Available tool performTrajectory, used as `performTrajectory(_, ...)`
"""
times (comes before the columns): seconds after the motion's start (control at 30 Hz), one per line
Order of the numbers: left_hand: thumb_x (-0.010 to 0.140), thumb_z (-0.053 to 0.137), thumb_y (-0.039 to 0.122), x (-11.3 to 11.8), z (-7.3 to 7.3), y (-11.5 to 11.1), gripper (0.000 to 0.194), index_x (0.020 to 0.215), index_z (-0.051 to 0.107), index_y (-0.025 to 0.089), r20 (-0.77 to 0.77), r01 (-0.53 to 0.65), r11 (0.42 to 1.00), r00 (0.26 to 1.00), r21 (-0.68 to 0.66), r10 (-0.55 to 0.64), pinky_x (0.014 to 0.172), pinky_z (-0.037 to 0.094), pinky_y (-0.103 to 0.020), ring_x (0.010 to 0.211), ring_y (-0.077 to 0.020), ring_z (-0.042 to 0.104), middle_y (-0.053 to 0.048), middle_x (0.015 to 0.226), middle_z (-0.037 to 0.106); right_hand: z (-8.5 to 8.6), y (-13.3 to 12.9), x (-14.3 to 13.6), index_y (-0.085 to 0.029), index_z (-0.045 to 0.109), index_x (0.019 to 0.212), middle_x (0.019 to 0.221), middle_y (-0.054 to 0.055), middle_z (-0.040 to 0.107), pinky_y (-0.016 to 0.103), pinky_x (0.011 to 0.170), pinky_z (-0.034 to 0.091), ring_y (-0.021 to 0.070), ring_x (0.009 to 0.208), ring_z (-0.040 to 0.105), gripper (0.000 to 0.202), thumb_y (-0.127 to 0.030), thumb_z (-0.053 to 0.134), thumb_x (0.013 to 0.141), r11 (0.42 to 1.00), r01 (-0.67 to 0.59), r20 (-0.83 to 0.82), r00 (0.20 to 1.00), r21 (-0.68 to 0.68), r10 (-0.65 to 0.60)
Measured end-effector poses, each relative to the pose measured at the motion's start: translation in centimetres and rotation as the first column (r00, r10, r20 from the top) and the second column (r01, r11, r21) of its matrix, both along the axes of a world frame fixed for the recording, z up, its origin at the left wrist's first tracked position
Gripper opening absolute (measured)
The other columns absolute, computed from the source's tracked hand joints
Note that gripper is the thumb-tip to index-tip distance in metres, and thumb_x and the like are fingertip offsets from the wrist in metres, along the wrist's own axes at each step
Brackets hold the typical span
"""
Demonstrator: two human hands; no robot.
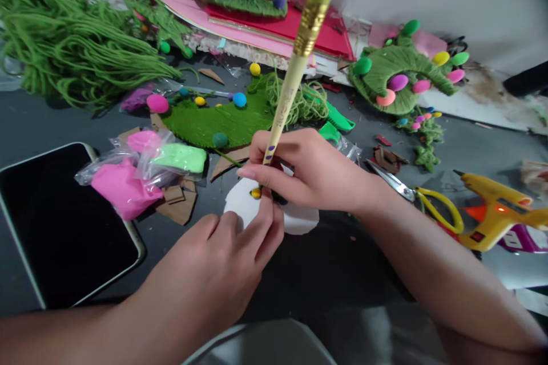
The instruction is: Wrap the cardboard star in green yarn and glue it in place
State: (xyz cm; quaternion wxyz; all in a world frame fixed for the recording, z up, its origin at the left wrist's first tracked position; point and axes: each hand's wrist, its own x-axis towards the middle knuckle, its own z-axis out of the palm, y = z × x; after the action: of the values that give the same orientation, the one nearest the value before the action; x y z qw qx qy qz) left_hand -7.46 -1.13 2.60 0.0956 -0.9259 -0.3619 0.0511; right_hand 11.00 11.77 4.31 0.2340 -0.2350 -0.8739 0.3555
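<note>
A pencil (pixel 286 91) stands tilted in my right hand (pixel 312 168), its eraser end up and its tip hidden by my fingers. Under both hands is a white paper piece (pixel 302 222) with a rounded outline. My left hand (pixel 231 245) is closed on this paper, fingers curled and the index fingertip close to the pencil's lower end. A small yellow and dark spot (pixel 256 193) shows on the paper between my hands; what it is, I cannot make out.
A phone (pixel 64 222) and bagged pink clay (pixel 126 185) lie left. Beyond are a green yarn-covered crescent (pixel 222 117) with coloured balls and a heap of green yarn (pixel 64 40). Scissors (pixel 440 208) and a yellow glue gun (pixel 492 211), its red light lit, lie right.
</note>
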Motion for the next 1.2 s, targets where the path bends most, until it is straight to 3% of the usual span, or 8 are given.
performTrajectory(0.3,0.091,0.049,0.028,0.1,-0.3,-0.1,0.053,0.142,0.062,0.017,0.001,0.000,1.000,1.000,-0.008,0.000,0.055,0.045,-0.040,0.066,-0.0204,0.057,-0.015,0.145,0.061,-0.3,0.2,0.1,-0.012,0.065,0.081,0.079,-0.002,0.058,0.022,0.067,0.037,0.0051,0.064,0.050,0.033,-0.033,0.062,0.106,1.000,-0.024,-0.043,0.999,-0.009,0.024)
performTrajectory(0.47,0.092,0.048,0.025,0.2,0.1,-0.1,0.054,0.143,0.061,0.015,-0.012,0.008,1.000,1.000,-0.013,-0.008,0.055,0.046,-0.040,0.063,-0.0191,0.056,-0.018,0.149,0.059,-0.6,0.3,0.1,-0.014,0.060,0.072,0.078,-0.001,0.060,0.023,0.066,0.037,0.0062,0.063,0.049,0.042,-0.040,0.061,0.105,0.999,0.018,-0.070,0.997,-0.028,-0.020)
performTrajectory(0.6,0.091,0.045,0.021,0.3,0.3,0.0,0.056,0.145,0.059,0.015,-0.048,0.011,0.999,0.999,-0.052,-0.013,0.055,0.048,-0.039,0.064,-0.0198,0.059,-0.019,0.151,0.058,-0.7,0.4,0.2,-0.014,0.064,0.077,0.080,-0.001,0.061,0.024,0.066,0.038,0.0063,0.063,0.050,0.040,-0.041,0.060,0.106,0.998,-0.024,-0.048,0.999,-0.054,0.021)
performTrajectory(0.73,0.092,0.045,0.023,0.4,0.3,0.0,0.057,0.148,0.057,0.014,-0.053,0.011,0.999,0.998,-0.045,-0.014,0.054,0.049,-0.040,0.062,-0.0197,0.059,-0.021,0.154,0.055,-0.6,0.4,0.2,-0.014,0.062,0.075,0.080,0.000,0.063,0.024,0.067,0.039,0.0071,0.065,0.050,0.041,-0.042,0.061,0.105,0.998,0.031,-0.063,0.997,-0.050,-0.034)
performTrajectory(0.87,0.092,0.047,0.023,0.6,0.4,0.0,0.059,0.148,0.056,0.009,-0.042,0.007,0.999,0.999,-0.037,-0.008,0.054,0.050,-0.039,0.064,-0.0203,0.060,-0.024,0.149,0.058,-0.5,0.4,0.3,-0.013,0.065,0.079,0.082,0.001,0.065,0.025,0.068,0.039,0.0077,0.065,0.053,0.040,-0.044,0.060,0.105,0.996,-0.029,-0.041,0.999,-0.079,0.026)
performTrajectory(0.97,0.093,0.044,0.023,0.7,0.4,-0.1,0.058,0.148,0.055,0.007,-0.033,0.014,1.000,0.999,-0.026,-0.015,0.054,0.050,-0.037,0.063,-0.0195,0.061,-0.027,0.149,0.057,-0.4,0.4,0.3,-0.013,0.066,0.078,0.084,0.002,0.066,0.025,0.066,0.038,0.0076,0.065,0.052,0.041,-0.043,0.061,0.105,0.998,0.017,-0.017,1.000,-0.059,-0.018)
performTrajectory(1.2,0.095,0.040,0.024,0.9,0.8,-0.1,0.057,0.148,0.057,0.007,-0.057,0.003,1.000,0.998,-0.022,-0.004,0.055,0.051,-0.035,0.063,-0.0185,0.062,-0.027,0.149,0.058,-0.2,0.4,0.3,-0.014,0.066,0.080,0.080,0.000,0.064,0.024,0.067,0.040,0.0076,0.065,0.052,0.039,-0.042,0.061,0.105,0.998,-0.003,-0.009,1.000,-0.058,0.002)
